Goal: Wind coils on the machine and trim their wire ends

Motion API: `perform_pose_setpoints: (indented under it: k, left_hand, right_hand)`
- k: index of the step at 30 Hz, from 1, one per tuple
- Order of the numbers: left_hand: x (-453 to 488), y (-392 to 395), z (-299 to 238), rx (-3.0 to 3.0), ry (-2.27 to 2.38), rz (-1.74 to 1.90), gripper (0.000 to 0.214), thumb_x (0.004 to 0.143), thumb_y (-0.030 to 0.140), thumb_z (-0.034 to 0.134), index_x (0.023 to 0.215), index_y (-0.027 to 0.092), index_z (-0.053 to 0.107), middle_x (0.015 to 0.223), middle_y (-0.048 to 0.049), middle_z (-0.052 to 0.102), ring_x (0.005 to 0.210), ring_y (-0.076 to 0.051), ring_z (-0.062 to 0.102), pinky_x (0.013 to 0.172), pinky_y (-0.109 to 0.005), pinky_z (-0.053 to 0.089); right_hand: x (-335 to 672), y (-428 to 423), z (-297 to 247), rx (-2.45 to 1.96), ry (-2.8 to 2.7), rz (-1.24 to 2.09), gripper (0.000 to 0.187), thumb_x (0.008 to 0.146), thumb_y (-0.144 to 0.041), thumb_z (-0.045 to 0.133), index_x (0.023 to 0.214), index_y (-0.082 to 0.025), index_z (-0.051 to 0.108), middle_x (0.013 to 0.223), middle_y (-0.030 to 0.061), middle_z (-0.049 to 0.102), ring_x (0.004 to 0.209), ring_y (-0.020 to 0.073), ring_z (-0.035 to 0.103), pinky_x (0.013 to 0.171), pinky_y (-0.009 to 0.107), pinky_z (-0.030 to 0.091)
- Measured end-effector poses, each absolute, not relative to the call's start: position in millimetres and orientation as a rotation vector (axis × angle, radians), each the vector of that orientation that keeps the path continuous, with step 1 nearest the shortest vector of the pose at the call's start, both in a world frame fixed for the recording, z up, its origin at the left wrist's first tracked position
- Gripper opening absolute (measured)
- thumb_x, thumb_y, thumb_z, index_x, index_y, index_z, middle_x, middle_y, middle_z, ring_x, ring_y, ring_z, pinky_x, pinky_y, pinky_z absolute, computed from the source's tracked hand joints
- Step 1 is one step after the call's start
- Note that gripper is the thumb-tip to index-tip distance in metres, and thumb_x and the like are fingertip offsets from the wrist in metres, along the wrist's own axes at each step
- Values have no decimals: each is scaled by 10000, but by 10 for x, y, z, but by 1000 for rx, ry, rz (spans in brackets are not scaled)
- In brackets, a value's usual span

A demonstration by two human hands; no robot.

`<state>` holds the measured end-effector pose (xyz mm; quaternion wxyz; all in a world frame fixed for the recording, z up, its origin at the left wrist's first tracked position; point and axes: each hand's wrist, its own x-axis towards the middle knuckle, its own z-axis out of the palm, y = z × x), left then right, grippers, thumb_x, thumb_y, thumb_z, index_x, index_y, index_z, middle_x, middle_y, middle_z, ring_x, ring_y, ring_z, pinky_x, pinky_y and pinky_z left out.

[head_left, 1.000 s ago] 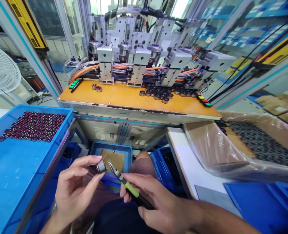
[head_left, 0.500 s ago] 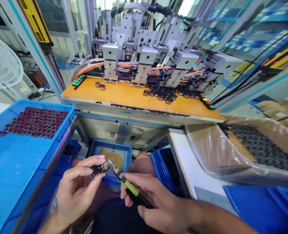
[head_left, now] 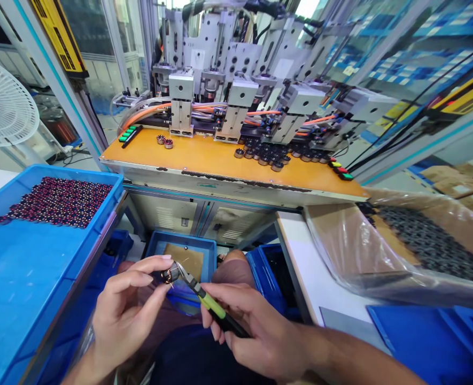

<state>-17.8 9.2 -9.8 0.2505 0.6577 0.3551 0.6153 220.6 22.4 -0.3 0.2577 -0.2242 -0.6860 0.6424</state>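
Observation:
Between the thumb and fingertips of my left hand [head_left: 126,307] is a small wound motor stator [head_left: 170,274], dark with copper wire showing. A fine wire end sticks out below it. My right hand [head_left: 256,326] is wrapped round a pair of cutting pliers [head_left: 212,306] with green and black handles. The pliers' jaws point up and left and meet the right side of the stator. Whether the jaws grip a wire is too small to tell.
To the left, a blue tray [head_left: 118,184] carries many wound stators [head_left: 66,200]. An orange-topped machine bench [head_left: 204,158] stands ahead, with dark cores [head_left: 264,152] on it. A plastic-lined carton [head_left: 340,240] of dark parts sits right. Below is a blue bin [head_left: 211,256].
The pliers' handles have shifted slightly in my right hand, and its lower fingers have moved a little. My left hand keeps the stator in nearly the same place.

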Motion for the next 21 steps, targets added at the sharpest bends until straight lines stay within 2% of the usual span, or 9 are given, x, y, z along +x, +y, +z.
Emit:
perform_pose_setpoints:
  k: [4, 7, 11, 12, 15, 18, 20, 21]
  left_hand:
    - [-167, 85, -107, 1767, 1015, 1663, 578, 710, -157, 667, 1119, 237, 563, 1145, -39, 740, 1077, -228, 711, 973, -447, 597]
    - [-193, 87, -114, 1698, 1088, 1674, 525, 716, -97, 707, 1098, 249, 612, 1103, -36, 754, 1047, -226, 722, 936, -416, 613]
    - [-384, 55, -163, 1215, 1264, 1568, 269, 702, 127, 820, 943, 211, 735, 1063, -89, 771, 1026, -255, 729, 888, -348, 618]
    - [-461, 25, -187, 1042, 1303, 1516, 245, 687, 208, 845, 914, 199, 755, 1068, -108, 772, 1023, -267, 729, 879, -338, 616]
    - [-726, -139, -271, 681, 1402, 1410, 393, 595, 376, 893, 922, 187, 782, 1052, -129, 780, 952, -280, 744, 830, -315, 617]
    - [-1015, -358, -306, 578, 1553, 1399, 412, 550, 405, 907, 893, 216, 781, 955, -77, 796, 865, -251, 751, 774, -267, 619]
    - [-1240, -465, -275, 519, 1633, 1409, 419, 569, 414, 896, 935, 253, 770, 957, -49, 799, 875, -248, 751, 757, -257, 625]
    - [-1369, -491, -246, 476, 1655, 1422, 438, 578, 406, 894, 970, 260, 762, 986, -47, 797, 898, -252, 751, 764, -263, 629]
  right_hand:
    - [2190, 243, 9, -680, -1918, 1669, 445, 725, -49, 572, 1146, -178, 634, 803, 5, 568, 672, 102, 501, 637, 233, 462]
    - [2168, 243, -28, -709, -1919, 1609, 469, 731, -58, 542, 1179, -178, 616, 865, 24, 599, 689, 107, 536, 647, 238, 473]
    - [2145, 317, -2, -794, -2088, 1396, 419, 744, -60, 535, 1125, -193, 646, 885, 32, 636, 764, 138, 590, 745, 265, 495]
    - [2139, 385, 38, -826, -2159, 1310, 426, 746, -68, 549, 1138, -198, 652, 893, 37, 648, 801, 155, 605, 784, 277, 498]
    - [2099, 808, 253, -915, -2261, 935, 551, 752, -109, 561, 1295, -191, 602, 990, 73, 671, 915, 208, 630, 866, 315, 501]
    - [1999, 1549, 524, -1116, -2266, 417, 624, 736, -138, 560, 1360, -148, 554, 1074, 100, 660, 948, 222, 625, 883, 313, 497]
    - [1899, 2095, 639, -1435, -2270, 92, 608, 744, -190, 595, 1350, -156, 564, 1143, 106, 652, 999, 228, 624, 904, 295, 486]
    - [1841, 2340, 660, -1514, -2246, 41, 586, 746, -204, 605, 1327, -130, 585, 1146, 132, 656, 1022, 252, 623, 908, 312, 482]
